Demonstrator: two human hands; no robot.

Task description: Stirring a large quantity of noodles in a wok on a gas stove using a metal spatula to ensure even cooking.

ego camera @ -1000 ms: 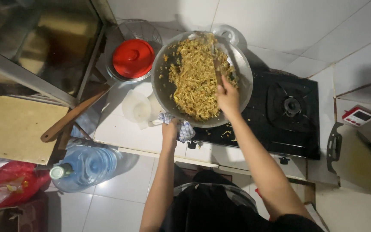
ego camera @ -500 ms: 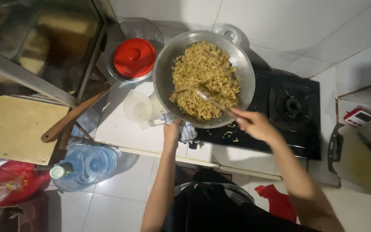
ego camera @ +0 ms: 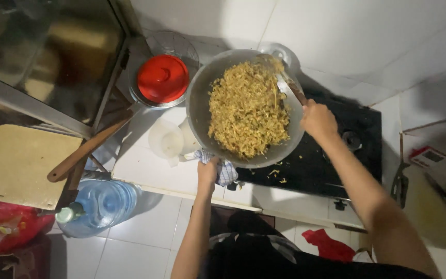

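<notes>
A grey metal wok point(ego camera: 198, 103) full of yellow-brown noodles point(ego camera: 246, 108) sits on the left burner of a black gas stove point(ego camera: 331, 165). My left hand point(ego camera: 207, 173) grips the wok's near rim through a blue checked cloth point(ego camera: 225, 173). My right hand point(ego camera: 317, 120) is shut on the handle of a spatula point(ego camera: 290, 88), whose blade reaches into the noodles at the wok's far right side.
A bowl with a red lid point(ego camera: 163, 77) stands left of the wok, with a clear plastic container point(ego camera: 166, 142) and a wooden handle point(ego camera: 86, 150) nearby. A large water bottle point(ego camera: 96, 205) and a red bag point(ego camera: 6, 227) are on the floor at left. Noodle scraps lie on the stove.
My right hand has swung from the wok's near right edge up to its far right side, carrying the spatula. The noodles have been turned over. My left hand kept its grip.
</notes>
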